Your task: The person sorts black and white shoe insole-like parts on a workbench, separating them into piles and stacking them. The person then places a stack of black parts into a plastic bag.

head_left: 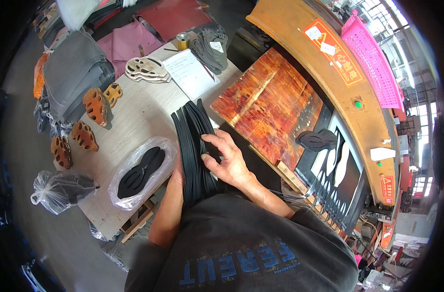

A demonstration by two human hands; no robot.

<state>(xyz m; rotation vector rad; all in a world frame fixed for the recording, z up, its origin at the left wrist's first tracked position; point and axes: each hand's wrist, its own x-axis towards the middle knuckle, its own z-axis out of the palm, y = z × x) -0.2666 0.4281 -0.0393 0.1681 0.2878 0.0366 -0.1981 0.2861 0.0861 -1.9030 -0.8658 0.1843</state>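
Observation:
A thick stack of thin black cut pieces (185, 141), like shoe-upper parts, stands on edge in front of my chest. My left hand (177, 179) grips it from the left side, with most of its fingers hidden behind the stack. On the other side, my right hand (231, 163) holds the stack's right edge, one fingertip and the thumb pressing on the layers. The stack is fanned a little, with a gap between its layers near the right fingers. More black cut pieces (140, 170) lie in an open clear plastic bag (116, 187) on the table to the left.
The pale table (129, 124) holds orange-brown slotted shapes (95, 104), pale slotted pieces (146, 69), a written sheet (190, 73) and grey pieces (209, 48). At right are a stained cutting board (275, 102), an orange machine beam (319, 44) and black pieces (317, 140). A tied bag (63, 192) overhangs the table edge.

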